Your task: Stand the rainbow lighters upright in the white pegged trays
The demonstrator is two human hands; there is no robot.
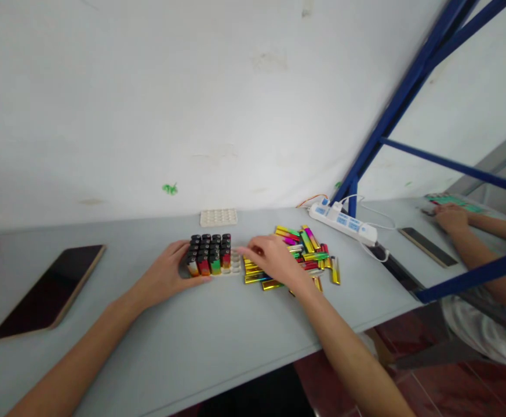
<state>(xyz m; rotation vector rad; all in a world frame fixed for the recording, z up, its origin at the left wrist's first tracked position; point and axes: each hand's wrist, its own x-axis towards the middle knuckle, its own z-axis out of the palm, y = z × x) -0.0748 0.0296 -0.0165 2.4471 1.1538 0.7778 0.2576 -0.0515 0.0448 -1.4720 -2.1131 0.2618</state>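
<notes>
A white holder tray [235, 265] on the grey table holds several upright lighters [209, 252] with black tops. My left hand [166, 275] rests against the tray's left side, fingers curled along it. My right hand [272, 260] hovers over a loose pile of shiny gold and coloured lighters [309, 255] just right of the tray, fingertips pinched near the tray's empty right slots; whether they hold a lighter is unclear.
An empty white tray [218, 217] lies at the wall. A dark phone [48, 289] lies at the left. A white power strip [343, 223] and blue metal frame [409, 87] are at the right, where another person's arm [474, 243] works.
</notes>
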